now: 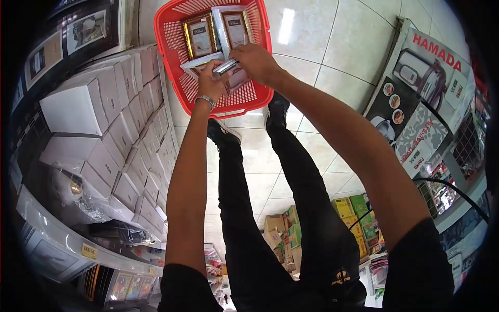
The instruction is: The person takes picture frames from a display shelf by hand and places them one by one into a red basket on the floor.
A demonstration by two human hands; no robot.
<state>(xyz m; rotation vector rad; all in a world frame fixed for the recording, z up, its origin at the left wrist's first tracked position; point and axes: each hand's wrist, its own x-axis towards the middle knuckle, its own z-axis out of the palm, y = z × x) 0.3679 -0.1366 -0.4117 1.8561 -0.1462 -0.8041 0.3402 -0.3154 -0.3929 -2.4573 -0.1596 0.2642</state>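
A red plastic basket [176,78] stands on the tiled floor at the top centre. Inside it lie a gold-edged picture frame [200,37], a white-edged picture frame [235,31] and further frames lower down. Over the basket, my left hand [212,79] and my right hand [254,61] are close together, both closed on a silver-edged frame [225,66] seen nearly edge-on. My right hand grips its upper right end, my left its lower left end. A metal bracelet circles my left wrist.
White boxes [109,99] are stacked along the left, above a shelf edge [67,234] with a price tag. On the right stands a large HAMADA appliance box [436,67]. Yellow and green boxes [353,213] sit behind my legs. My shoes are just below the basket.
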